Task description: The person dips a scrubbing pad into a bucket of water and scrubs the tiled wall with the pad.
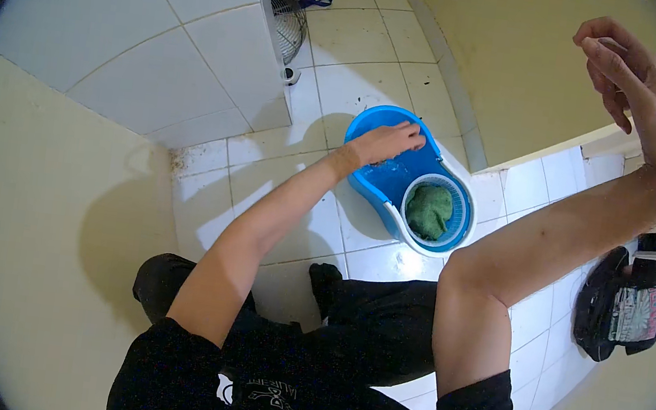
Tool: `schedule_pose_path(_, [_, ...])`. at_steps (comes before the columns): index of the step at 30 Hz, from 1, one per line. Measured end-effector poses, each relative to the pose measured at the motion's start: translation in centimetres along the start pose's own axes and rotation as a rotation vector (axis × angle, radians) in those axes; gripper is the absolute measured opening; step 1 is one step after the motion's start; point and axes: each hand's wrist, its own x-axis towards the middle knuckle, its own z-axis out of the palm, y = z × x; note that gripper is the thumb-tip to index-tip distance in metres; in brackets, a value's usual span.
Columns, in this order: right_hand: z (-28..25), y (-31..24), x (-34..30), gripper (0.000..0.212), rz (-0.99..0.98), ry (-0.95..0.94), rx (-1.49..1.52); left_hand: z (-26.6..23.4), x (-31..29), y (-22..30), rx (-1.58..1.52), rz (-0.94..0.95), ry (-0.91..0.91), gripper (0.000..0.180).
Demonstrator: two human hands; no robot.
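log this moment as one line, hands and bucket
left hand: over blue bucket, grip unclear | right hand: raised, nothing visible held | green cloth: in basket at bucket's near end

Fan [288, 32] stands on the floor [357, 36], which is white tile with dark specks to the fan's lower right. Left of fan: white tiled wall [145, 27]. Right: yellowish wall [517, 64], pale skirting [452, 77]. Glare [399, 263] noted well below fan.

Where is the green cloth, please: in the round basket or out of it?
In it: the green cloth lies bunched up, with the rim of the round basket around it, inside the blue bucket.
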Motion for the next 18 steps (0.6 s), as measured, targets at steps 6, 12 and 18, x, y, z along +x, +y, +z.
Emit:
schedule_pose_path(6, [0.9,-0.2,1.0,0.041,0.023,0.034,0.057,0.7,-1.1,-1.1,0.098,0.07,-0.061,0.028])
schedule_pose_path(12, [1.7,-0.9,2.0,0.04,0.062,-0.017,0.087,0.3,-1.5,-0.6,-0.049,0.011,0.015,0.027])
schedule_pose_path(18, [2.7,-1.6,3.4,0.042,0.08,-0.073,0.023,-0.4,-1.3,-0.2,-0.059,0.012,-0.06,0.025])
